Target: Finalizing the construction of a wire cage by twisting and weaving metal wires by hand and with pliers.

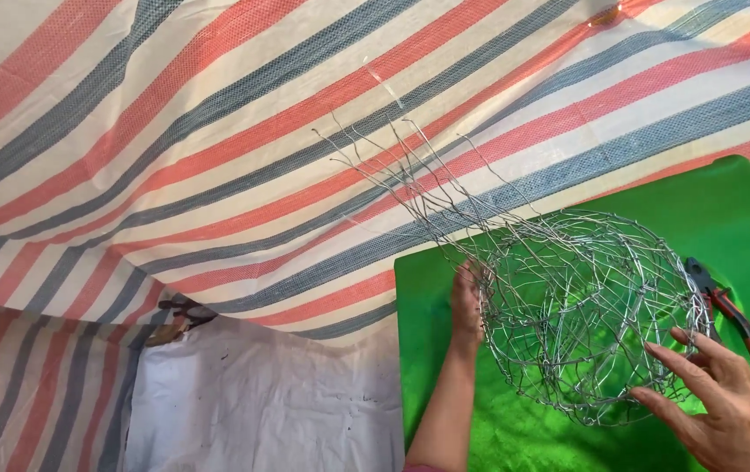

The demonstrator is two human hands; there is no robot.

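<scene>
Pliers (729, 315) beside wire basket (580, 319) — green table (742, 210), striped tarp (174, 131) behind.

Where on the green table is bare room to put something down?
The green table is bare along its far edge, behind the wire basket, and at its near left corner beside the left hand. It is crowded on the right, where the pliers lie close to the right hand.

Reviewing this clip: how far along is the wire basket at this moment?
Done: the wire basket has a woven, rounded body resting on the green table. In hand: the left hand grips one side and the right hand touches the other. Left: loose wire ends stick out unwoven at the upper left. The red-handled pliers lie unused beside it.
</scene>
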